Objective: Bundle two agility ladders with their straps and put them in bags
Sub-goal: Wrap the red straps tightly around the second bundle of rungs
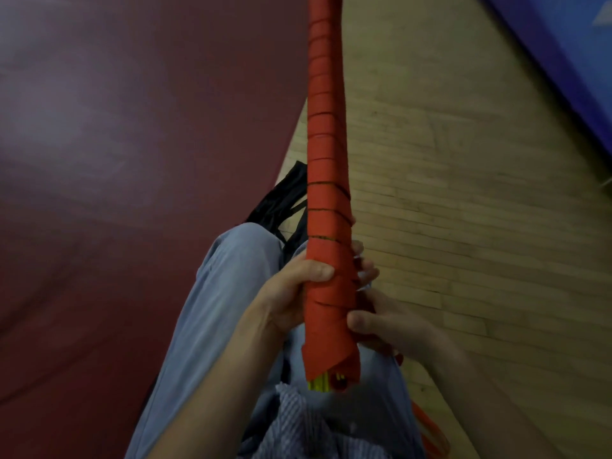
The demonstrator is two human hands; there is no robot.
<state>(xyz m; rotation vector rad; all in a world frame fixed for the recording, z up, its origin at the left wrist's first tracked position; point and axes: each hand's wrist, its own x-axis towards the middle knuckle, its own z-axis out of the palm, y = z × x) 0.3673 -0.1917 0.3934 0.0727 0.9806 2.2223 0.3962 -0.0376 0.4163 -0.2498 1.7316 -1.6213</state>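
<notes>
In the head view, you hold the ladder bundle (pixel 328 207) nearly upright. It runs from the lower centre of the frame up past the top edge and is wound along its length in its red-orange strap (pixel 325 94). Yellow rungs (pixel 318 385) poke out of its lower end. Your left hand (pixel 294 293) grips the bundle low down, with the thumb laid across the front. Your right hand (pixel 390 326) grips it just below, with the thumb pressed on the wrap and the fingers curled behind.

A black bag (pixel 287 200) lies on the wooden floor (pixel 463 193) beyond your knee (pixel 238 266), at the edge of the maroon mat (pixel 116 160). A loose orange strap (pixel 433 435) lies at the lower right.
</notes>
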